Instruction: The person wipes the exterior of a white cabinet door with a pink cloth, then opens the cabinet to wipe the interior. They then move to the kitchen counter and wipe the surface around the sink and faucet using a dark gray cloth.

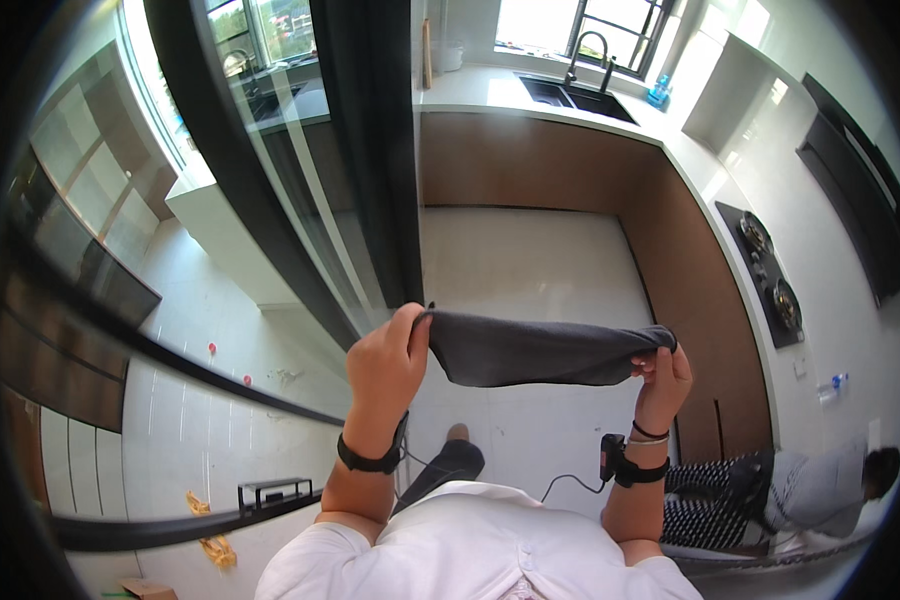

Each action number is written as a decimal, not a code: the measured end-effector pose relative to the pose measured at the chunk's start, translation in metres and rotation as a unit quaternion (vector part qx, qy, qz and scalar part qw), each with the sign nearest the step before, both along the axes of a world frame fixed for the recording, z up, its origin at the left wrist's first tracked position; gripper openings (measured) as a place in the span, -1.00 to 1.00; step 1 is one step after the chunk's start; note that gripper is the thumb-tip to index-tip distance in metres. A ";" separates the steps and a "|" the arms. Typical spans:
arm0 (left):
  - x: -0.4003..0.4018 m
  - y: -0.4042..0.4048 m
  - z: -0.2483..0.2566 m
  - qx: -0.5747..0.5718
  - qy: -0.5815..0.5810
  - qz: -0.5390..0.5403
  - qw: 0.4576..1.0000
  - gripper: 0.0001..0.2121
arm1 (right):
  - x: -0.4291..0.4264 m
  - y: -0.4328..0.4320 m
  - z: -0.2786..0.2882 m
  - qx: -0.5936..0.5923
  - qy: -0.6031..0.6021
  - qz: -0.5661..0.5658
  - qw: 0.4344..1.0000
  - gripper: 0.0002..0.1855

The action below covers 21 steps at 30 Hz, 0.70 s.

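A dark grey cloth [540,349] is stretched out in mid-air before my chest, above the pale tiled floor. My left hand [386,356] pinches its left end between thumb and fingers. At the other end, my right hand [664,379] grips the bunched corner, with some fingertips showing below the edge. The cloth's lower edge hangs loose and its upper edge runs nearly straight. Both wrists wear black strapped devices with cables.
Black-framed glass sliding doors [367,150] stand close on the left. Brown base cabinets [525,161] carry a white counter with a black sink [570,97] and a gas hob [761,274]. At lower right another person [810,487] is near the counter. Yellow wrapping [216,551] lies at lower left.
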<state>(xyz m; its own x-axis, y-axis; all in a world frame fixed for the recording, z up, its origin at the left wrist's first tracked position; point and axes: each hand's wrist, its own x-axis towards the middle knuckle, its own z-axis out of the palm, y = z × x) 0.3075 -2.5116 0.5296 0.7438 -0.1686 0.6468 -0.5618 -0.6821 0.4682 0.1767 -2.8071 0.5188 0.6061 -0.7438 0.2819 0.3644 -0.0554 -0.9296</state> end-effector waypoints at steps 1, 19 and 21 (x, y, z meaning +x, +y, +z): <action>0.022 -0.010 0.002 0.003 -0.002 0.019 1.000 -0.89 | 0.017 -0.010 0.003 -0.014 0.023 0.027 0.999 -0.82; 0.267 -0.166 -0.005 -0.164 -0.050 0.098 0.980 -0.85 | 0.305 -0.178 -0.055 0.076 0.072 0.324 0.940 -0.69; 0.298 -0.188 -0.003 -0.147 -0.057 0.115 0.981 -0.83 | 0.344 -0.207 -0.049 0.080 0.062 0.354 0.930 -0.68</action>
